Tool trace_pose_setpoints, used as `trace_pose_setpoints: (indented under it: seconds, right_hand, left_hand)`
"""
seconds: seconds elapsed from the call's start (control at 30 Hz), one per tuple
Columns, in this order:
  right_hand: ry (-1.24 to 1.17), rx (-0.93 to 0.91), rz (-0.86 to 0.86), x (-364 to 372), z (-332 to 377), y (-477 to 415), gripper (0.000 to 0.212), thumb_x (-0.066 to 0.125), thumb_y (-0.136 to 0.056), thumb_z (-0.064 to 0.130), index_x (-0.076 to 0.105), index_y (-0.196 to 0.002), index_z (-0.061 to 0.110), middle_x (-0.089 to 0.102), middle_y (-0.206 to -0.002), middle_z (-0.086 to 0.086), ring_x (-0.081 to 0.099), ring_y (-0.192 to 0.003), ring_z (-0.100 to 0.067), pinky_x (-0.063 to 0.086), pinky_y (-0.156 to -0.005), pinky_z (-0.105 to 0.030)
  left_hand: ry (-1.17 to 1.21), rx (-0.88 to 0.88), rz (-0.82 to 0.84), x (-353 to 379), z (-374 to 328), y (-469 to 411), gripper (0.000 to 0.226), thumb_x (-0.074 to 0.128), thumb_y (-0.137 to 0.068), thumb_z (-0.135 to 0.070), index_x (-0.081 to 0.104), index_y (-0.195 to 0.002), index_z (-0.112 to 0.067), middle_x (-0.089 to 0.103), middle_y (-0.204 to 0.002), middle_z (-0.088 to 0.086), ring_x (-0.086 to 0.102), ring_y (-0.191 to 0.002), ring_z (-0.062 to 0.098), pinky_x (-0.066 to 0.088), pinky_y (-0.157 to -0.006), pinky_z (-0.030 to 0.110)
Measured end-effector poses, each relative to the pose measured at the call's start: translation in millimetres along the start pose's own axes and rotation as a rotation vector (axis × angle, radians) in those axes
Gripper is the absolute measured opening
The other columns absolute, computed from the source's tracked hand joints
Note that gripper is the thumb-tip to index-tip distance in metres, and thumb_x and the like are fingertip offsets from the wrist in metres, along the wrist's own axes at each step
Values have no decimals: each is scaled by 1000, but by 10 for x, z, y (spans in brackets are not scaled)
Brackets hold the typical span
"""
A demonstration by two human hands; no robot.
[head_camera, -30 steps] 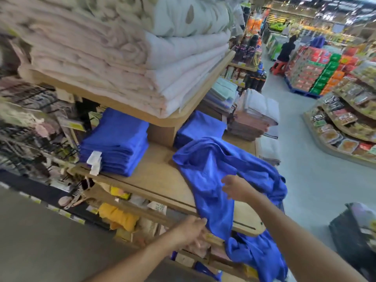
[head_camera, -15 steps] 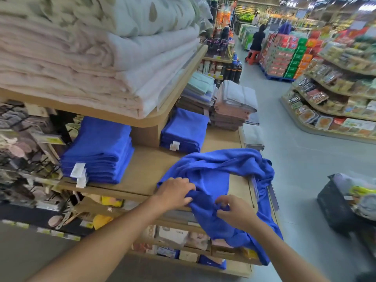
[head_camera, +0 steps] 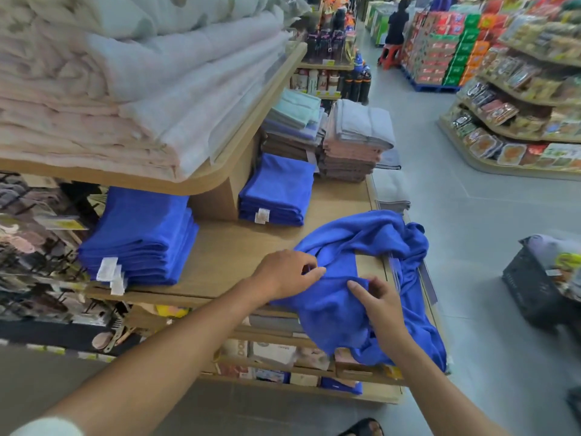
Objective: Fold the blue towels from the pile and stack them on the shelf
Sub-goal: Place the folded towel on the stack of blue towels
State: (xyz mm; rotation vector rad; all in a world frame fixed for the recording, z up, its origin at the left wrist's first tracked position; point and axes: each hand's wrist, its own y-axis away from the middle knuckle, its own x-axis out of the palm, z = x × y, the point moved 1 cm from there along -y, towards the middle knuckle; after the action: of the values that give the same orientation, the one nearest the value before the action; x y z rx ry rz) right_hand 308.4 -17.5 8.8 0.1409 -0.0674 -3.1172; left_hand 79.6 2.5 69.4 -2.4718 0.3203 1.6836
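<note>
Because the blue towel [head_camera: 333, 313] lies crumpled to the right of the folded stack [head_camera: 141, 237], on the same shelf [head_camera: 232, 250], its length runs away from the stack, looping toward the aisle and spilling over the shelf's front edge. Your left hand [head_camera: 286, 272], the one nearer the stack, pinches a fold with curled fingers. Your right hand [head_camera: 382, 305], just beyond it, nips the cloth between thumb and forefinger. Both forearms reach in low and nearly parallel. Drawing the hands apart along that ridge looks like the way to find an edge.
</note>
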Motion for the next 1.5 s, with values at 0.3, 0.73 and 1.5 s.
trace_pose_setpoints:
  seconds: [0.3, 0.73, 1.5]
  right_hand:
    - [-38, 63, 14, 59, -130, -55, 26, 77, -89, 21, 60, -71, 16, 56, -65, 6, 54, -65, -10, 42, -62, -28]
    - [-108, 105, 58, -12, -176, -97, 18, 76, -83, 32, 65, -81, 18, 62, -69, 11, 59, -68, -4, 46, -64, -20]
    - [-263, 109, 169, -221, 248, 80, 31, 63, -98, 6, 81, -98, 31, 75, -100, 6, 67, -89, -4, 50, -77, -17]
  left_hand:
    - [-69, 19, 74, 168, -732, -1496, 12, 55, -89, -20, 67, -88, -19, 72, -103, 5, 64, -97, 31, 52, -78, 36]
    - [477, -52, 175, 363, -846, -2124, 32, 53, -89, -2, 75, -107, -16, 62, -77, -4, 50, -67, 7, 40, -62, 19]
    - [414, 96, 107, 70, -1151, -1988, 20, 62, -82, -10, 51, -80, -27, 51, -60, -13, 42, -50, 0, 36, -61, 27]
